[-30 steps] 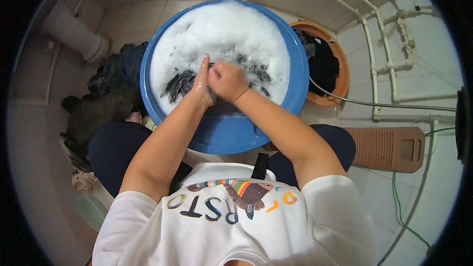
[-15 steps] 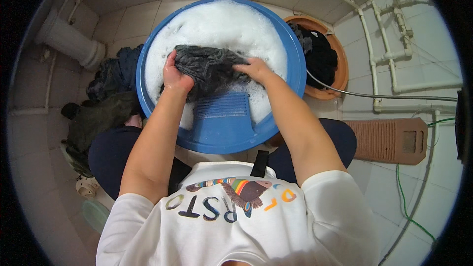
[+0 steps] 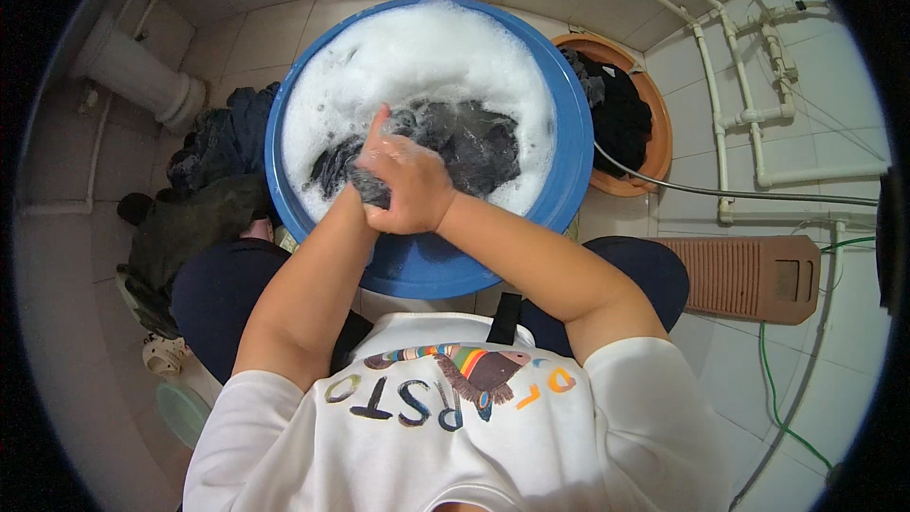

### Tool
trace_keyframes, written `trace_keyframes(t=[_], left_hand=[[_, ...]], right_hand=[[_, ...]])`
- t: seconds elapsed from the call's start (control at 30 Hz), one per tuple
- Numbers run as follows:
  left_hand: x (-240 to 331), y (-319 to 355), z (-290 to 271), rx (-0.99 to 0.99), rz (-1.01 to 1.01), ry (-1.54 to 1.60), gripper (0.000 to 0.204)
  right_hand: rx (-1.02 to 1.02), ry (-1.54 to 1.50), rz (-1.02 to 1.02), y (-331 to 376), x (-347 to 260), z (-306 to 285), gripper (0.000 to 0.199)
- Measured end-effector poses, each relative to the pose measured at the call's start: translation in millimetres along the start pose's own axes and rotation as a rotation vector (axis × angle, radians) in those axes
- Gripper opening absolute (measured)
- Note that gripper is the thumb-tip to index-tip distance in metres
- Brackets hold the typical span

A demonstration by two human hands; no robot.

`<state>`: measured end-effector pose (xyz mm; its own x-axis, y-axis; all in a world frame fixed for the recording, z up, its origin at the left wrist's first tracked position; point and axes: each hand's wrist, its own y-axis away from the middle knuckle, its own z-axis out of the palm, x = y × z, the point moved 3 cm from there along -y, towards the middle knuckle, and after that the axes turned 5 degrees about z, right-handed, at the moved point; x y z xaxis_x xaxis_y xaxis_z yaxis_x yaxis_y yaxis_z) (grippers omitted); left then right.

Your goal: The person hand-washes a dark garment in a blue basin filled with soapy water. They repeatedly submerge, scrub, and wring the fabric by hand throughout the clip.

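A dark grey wet garment (image 3: 474,147) lies spread in the suds of a large blue washtub (image 3: 571,128). My right hand (image 3: 417,185) is at the tub's near side, crossed over my left hand, its fingers curled round a bunched bit of the dark cloth. My left hand (image 3: 378,128) is mostly hidden behind the right and smeared by motion; a raised finger shows above. White foam (image 3: 427,47) fills the far part of the tub. The ridged washboard part of the tub is covered by my hands and forearms.
An orange-brown basin (image 3: 659,133) with dark clothes stands right of the tub, a hose (image 3: 758,193) beside it. A brown washboard (image 3: 739,275) lies at right. Dark clothes (image 3: 204,228) are heaped at left, near a pale green bowl (image 3: 182,410). White pipes (image 3: 713,114) run along the wall.
The garment, held up stretched between both hands, is now down in the water. My right hand has moved left and nearer, over my left hand.
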<state>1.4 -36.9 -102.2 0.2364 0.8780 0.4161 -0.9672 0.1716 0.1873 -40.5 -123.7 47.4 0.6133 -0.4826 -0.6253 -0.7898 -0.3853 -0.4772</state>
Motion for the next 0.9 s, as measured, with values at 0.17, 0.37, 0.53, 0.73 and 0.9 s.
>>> trace_keyframes(t=[0.17,0.37,0.53,0.73,0.9], left_hand=[[-5,11,72,0.442,-0.211,-0.421,0.038],[6,28,72,0.294,-0.103,-0.247,0.034],[6,13,79,0.410,-0.358,-0.244,0.042],[38,10,120,-0.403,-0.481,-1.865,0.049],[43,4,112,-0.132,-0.252,-1.097,0.032]], right_hand=[[0.265,0.052,0.517,15,102,-9,0.029],[0.127,-0.021,0.223,5,28,4,0.026],[0.229,-0.020,0.580,7,95,-8,0.026],[-0.060,-0.347,0.580,-7,127,-47,0.033],[-0.088,-0.563,0.633,-31,110,-61,0.038]])
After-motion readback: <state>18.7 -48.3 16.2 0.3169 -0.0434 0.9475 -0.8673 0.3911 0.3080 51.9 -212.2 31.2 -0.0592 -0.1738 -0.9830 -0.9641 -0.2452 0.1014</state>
